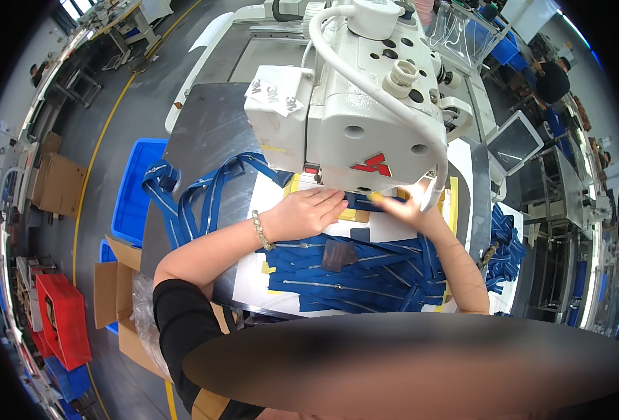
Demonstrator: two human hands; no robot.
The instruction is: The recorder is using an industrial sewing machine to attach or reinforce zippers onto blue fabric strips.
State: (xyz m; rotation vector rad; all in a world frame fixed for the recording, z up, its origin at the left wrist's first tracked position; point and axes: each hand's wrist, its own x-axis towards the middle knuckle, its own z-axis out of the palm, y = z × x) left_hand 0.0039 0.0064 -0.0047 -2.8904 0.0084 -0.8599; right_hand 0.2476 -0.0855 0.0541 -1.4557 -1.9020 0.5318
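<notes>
A white sewing machine [358, 105] stands over a metal table [176, 119]. My left hand [309, 210] lies with fingers stretched out at a short blue zipper piece [358, 201] on a yellow-edged plate under the machine head. My right hand [407, 208], with a yellow cover on a fingertip, touches that piece from the right, its fingers apart and partly hidden by a white hose. Below my hands lies a pile of blue zipper strips [351, 280] with a small brownish patch [337, 255] on it. More blue strips [183, 210] loop across the table's left.
Blue bins [124, 196], open cardboard boxes [117, 294] and a red crate [64, 315] stand on the left. At right are another heap of blue strips [505, 245], a screen [512, 143] and a co-worker [551, 80]. Workbenches line both aisles.
</notes>
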